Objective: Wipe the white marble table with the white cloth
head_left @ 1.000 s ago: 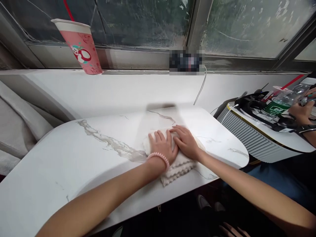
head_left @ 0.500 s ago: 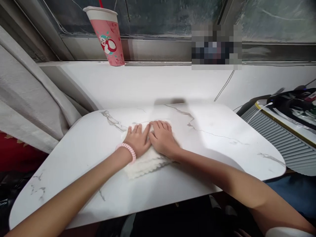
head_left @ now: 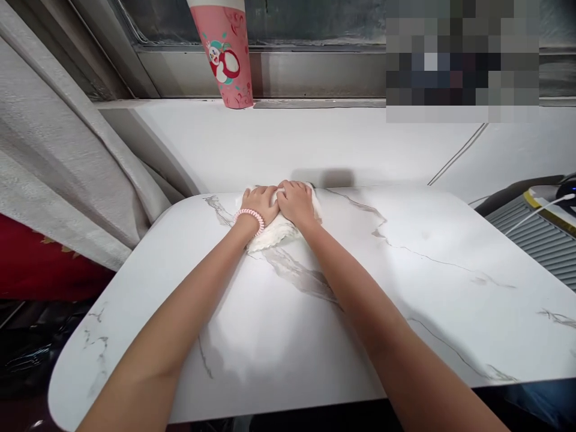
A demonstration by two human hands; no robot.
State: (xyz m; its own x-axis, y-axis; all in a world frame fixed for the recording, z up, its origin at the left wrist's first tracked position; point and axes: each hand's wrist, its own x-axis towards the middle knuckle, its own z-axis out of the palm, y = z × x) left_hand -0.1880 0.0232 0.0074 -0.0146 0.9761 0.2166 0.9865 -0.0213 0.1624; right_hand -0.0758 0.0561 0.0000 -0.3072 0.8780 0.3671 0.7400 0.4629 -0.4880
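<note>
A white cloth with a scalloped edge lies bunched near the far edge of a white marble-patterned table. My left hand, a pink coiled band round its wrist, presses on the cloth's left part with fingers bent over it. Beside it, my right hand grips the right part, its fingers curled over the far side. The two hands touch near the thumbs. Both palms hide much of the cloth.
A pink paper cup stands on the window sill behind the table. Grey curtains hang at the left. To the right, a ridged grey case with a white cable sits beside the table. A blurred patch covers something on the sill.
Both hands have pushed the cloth away from me, from mid-table to the far edge. The cloth is more bunched and my fingers more bent. The view has shifted too.
</note>
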